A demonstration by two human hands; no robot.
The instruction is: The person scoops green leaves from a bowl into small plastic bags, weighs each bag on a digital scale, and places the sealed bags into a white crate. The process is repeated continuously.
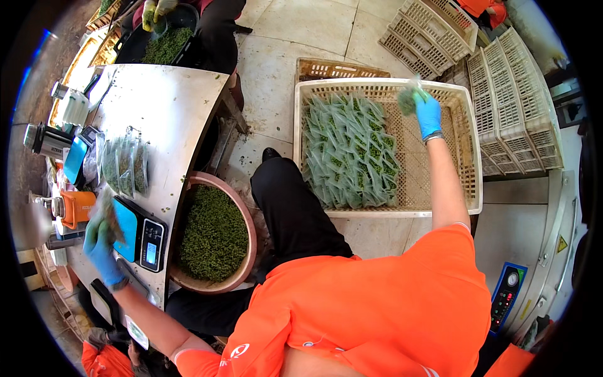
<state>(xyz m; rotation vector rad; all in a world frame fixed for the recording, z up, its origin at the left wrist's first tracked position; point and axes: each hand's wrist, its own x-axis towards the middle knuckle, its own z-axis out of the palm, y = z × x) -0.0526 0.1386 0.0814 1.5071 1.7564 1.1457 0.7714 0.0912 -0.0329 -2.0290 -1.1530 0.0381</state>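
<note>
My right hand (427, 113), in a blue glove with green fingertips, grips a small clear bag of green peppercorn-like bits (406, 102) above the bare right part of a white plastic crate (475, 155). Rows of similar filled bags (351, 151) stand packed in the crate's left part. At the left, my left hand (101, 249), gloved alike, holds another filled clear bag (112, 219), blurred, over the blue plate of a digital scale (153, 240). More filled bags (126, 165) lie in a row on the metal table (160, 103), beyond the scale.
A round tub of small green bits (214, 233) stands between the table and my legs. Stacked plastic crates (513, 108) rise at the right beside a metal machine (511, 202). A co-worker's gloved hands (158, 12) are over a black basin (188, 19). Flasks (44, 139) stand at the table's far left.
</note>
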